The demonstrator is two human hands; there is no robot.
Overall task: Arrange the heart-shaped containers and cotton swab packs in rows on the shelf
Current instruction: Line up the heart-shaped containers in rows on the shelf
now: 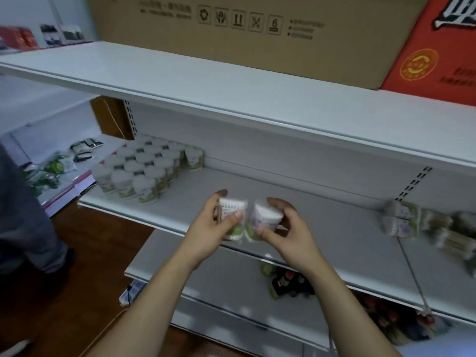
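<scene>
Head view:
Left hand [215, 222]: at 6 o'clock of the shelf [322, 215], fingers curled round a cotton swab container [231, 217], held above the shelf's front edge.
Right hand [283, 225]: just beside it, thumb and fingers gripping a second container [264, 219]; the two containers touch.
Arranged containers [144, 171]: rows at 10 o'clock on the shelf, upright.
Swab packs [412, 222]: heaped at 3 o'clock, blurred.
Cardboard box [244, 34]: top shelf, 12 o'clock.

The shelf [322, 202] looks like smooth, matt white painted metal. The containers [134, 173] at far left seem clear glossy plastic with white lids. The box [257, 47] above is matt brown cardboard; the floor [77, 253] is dark, slightly glossy wood.
</scene>
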